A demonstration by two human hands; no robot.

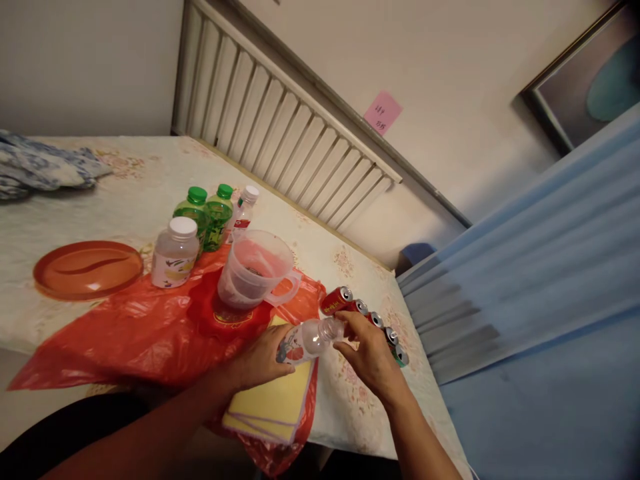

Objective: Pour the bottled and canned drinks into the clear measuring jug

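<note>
A clear plastic bottle (313, 337) with a printed fruit label lies tilted in my left hand (263, 360), its mouth toward the right. The fingers of my right hand (367, 350) close round the mouth end; whether a cap is there I cannot tell. Below the bottle are folded yellow cloths (270, 400) with pale purple edging, on a red plastic bag (125, 340). Just behind my left hand, a translucent measuring jug (240, 287) with some liquid in it stands on a red dish (210, 320).
Several drink cans (336, 301) line up beyond my right hand. Left of the jug stand a white-capped jar (175, 257), green-capped bottles (219, 220) and a white-capped bottle (244, 210). An orange-brown lid (90, 270) lies farther left. A radiator (280, 120) and blue curtain (525, 280) border the table.
</note>
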